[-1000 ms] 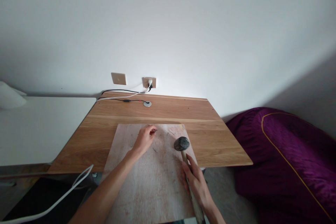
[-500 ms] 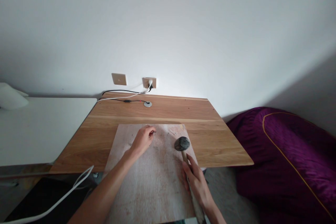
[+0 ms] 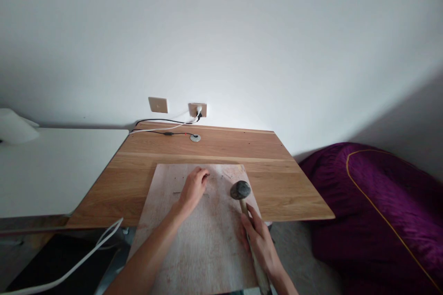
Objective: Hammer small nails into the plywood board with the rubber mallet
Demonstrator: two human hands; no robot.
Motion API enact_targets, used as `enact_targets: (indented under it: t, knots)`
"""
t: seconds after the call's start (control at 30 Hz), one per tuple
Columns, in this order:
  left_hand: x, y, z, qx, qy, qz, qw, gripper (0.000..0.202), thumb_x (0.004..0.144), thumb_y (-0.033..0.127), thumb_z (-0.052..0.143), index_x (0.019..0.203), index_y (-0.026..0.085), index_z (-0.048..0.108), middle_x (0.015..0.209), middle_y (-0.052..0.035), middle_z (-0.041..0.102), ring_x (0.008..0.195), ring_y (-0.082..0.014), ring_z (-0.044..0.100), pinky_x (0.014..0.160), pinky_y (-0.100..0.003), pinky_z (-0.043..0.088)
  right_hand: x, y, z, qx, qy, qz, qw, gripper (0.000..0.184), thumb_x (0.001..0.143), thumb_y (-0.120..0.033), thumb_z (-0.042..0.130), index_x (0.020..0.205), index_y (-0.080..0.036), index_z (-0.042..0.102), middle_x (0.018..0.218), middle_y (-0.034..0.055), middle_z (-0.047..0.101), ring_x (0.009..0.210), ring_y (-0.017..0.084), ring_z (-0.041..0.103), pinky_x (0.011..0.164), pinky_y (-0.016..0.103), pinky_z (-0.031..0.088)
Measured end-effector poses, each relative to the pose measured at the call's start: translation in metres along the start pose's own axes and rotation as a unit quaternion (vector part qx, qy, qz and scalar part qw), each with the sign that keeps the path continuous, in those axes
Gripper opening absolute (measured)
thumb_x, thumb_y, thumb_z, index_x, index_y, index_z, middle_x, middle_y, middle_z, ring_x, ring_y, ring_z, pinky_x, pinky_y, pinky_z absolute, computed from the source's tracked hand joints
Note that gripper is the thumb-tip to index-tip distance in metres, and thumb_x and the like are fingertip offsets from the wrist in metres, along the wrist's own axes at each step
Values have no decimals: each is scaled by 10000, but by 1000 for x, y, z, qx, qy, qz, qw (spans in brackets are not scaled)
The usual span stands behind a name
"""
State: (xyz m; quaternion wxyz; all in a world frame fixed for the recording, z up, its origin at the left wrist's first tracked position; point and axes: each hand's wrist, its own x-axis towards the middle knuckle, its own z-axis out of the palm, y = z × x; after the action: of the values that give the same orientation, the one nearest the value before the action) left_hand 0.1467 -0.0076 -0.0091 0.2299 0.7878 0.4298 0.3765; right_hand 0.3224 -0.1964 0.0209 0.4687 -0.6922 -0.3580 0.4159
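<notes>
A pale wooden board (image 3: 207, 244) lies on the wooden desk (image 3: 277, 184) in front of me. My left hand (image 3: 193, 190) rests on the board's far part with its fingers curled together; whatever is pinched under the fingertips is too small to name. A thin dark nail (image 3: 177, 192) lies on the board just left of that hand. My right hand (image 3: 260, 243) is wrapped round the wooden handle of a hammer (image 3: 240, 190), whose dark round head rests on the board to the right of my left hand.
A white table (image 3: 51, 170) adjoins the desk on the left. Wall sockets (image 3: 197, 109) with white and black cables sit behind the desk. A purple beanbag (image 3: 374, 212) fills the floor at right. A white cable (image 3: 76, 262) hangs at lower left.
My left hand has shifted slightly to the right on the board, uncovering a small nail to its left. The hammer and my right hand have stayed in place.
</notes>
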Motion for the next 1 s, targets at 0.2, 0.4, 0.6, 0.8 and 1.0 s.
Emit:
enact_targets:
  t: [0.2,0.4,0.6,0.8,1.0]
  knots:
    - [-4,-3,2,4,21,17,1000,199,900,7,635,941,178,728,911,-41,682,834,-161,669,778,-259,502,1,1,0,8,-23,11,1000,749,829,-791,607,1253,-174,572,532,-87,484,359,101,390,318,215,351]
    - [3,-3,-5,30,-25,36,999,190,899,16,643,931,182,728,900,-40,677,827,-169,664,760,-259,494,1,-2,1,21,-12,16,1000,804,791,-805,642,1274,-166,568,526,-88,471,366,105,394,329,226,345]
    - [5,-6,-10,32,-38,25,998,229,874,13,668,1002,196,719,906,-36,708,802,-177,669,757,-274,501,1,1,0,19,-11,25,999,866,783,-832,635,1320,-158,541,534,-79,485,376,112,409,329,231,346]
    - [4,-4,-10,34,-43,6,998,292,855,7,679,1075,200,683,931,-42,743,866,-210,700,836,-326,527,2,-3,0,17,-37,-2,999,683,828,-787,630,1158,-190,595,535,-80,479,351,92,391,313,216,341]
    - [3,-5,-8,32,-46,-20,998,383,870,1,575,1183,205,661,996,-49,756,916,-207,710,887,-336,541,12,-34,25,11,-96,-16,995,594,905,-650,596,1280,-195,530,608,-99,494,347,70,405,292,172,324]
